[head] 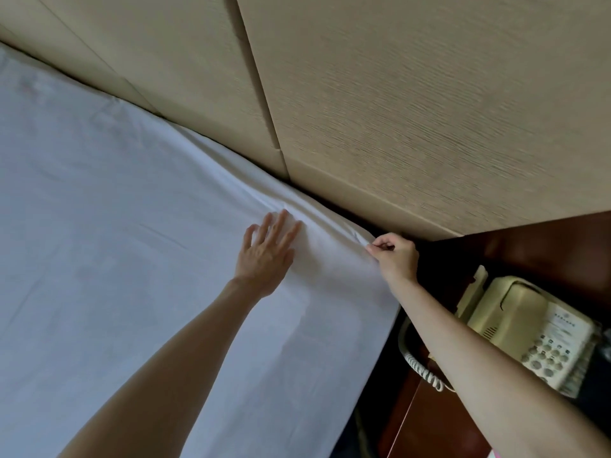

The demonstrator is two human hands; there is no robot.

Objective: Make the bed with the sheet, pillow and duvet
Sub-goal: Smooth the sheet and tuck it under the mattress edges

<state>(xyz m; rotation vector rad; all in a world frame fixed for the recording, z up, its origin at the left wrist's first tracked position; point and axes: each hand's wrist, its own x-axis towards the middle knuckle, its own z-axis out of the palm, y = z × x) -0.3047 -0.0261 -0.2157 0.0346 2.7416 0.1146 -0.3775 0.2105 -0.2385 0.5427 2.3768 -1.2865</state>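
Overhead, a head-worn camera looks down on the corner of a bed (pixel 357 342) covered by a smooth white cotton sheet (pixel 115 226). The sheet fills the left and centre of the view, and its far edge runs diagonally from upper left down to lower right along a beige, fabric-textured padded headboard (pixel 396 110). Soft creases fan out from the corner where the hands work.

The left hand (pixel 266 256) lies flat on the sheet near the headboard edge, palm down, fingers (pixel 279 226) straight and slightly spread, pressing the cloth. The right hand (pixel 395 256) is at the very corner of the mattress, its fingers curled and pinching a small fold of the sheet's edge between thumb and fingertips. Both bare forearms reach in from the bottom of the view.

To the right of the bed, a cream plastic push-button telephone (pixel 525 332) with a coiled cord (pixel 426 371) sits on a dark reddish-brown wooden bedside desk (pixel 429 424). A label with small print sits above the keypad, but it is blurred and cannot be read. The right forearm crosses in front of part of the telephone, and the phone's right side is soft with blur. The gap between mattress and headboard is in deep shadow, so nothing there can be made out. No pillow or duvet shows in view.
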